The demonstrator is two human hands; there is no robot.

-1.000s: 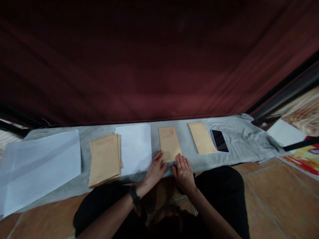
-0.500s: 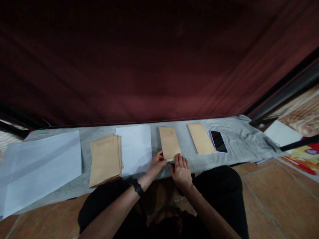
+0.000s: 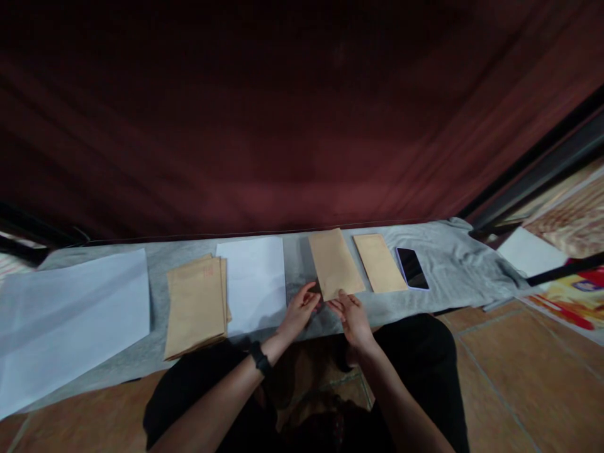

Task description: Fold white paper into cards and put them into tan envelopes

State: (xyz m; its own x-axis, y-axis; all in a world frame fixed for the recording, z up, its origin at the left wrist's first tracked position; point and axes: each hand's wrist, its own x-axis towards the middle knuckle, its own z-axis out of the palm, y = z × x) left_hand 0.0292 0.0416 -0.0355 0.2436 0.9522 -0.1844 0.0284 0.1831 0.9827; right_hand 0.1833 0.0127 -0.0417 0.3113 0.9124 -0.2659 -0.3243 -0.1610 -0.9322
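Observation:
A brown paper envelope (image 3: 336, 264) is lifted at a tilt above the grey cloth, its plain side up. My right hand (image 3: 353, 319) pinches its near edge, thumb on top and fingers beneath. Just left of that envelope, my left hand (image 3: 298, 313) is held with its fingers apart and nothing in it. Another brown envelope (image 3: 380, 263) lies flat to the right. Left of my hands is a white sheet stack (image 3: 255, 283), and beyond it a pile of brown envelopes (image 3: 195, 308) with a red print on the top one.
A phone (image 3: 412, 268) lies right of the flat envelope. Large white paper (image 3: 80, 321) covers the left end of the cloth-covered bench (image 3: 453, 258). A dark red panel (image 3: 302, 138) rises behind it. My knees are close to the front edge.
The envelope has been raised from the cloth and moved right, now showing a plain side instead of the printed one. My left hand has let go of it; my right now grips its edge.

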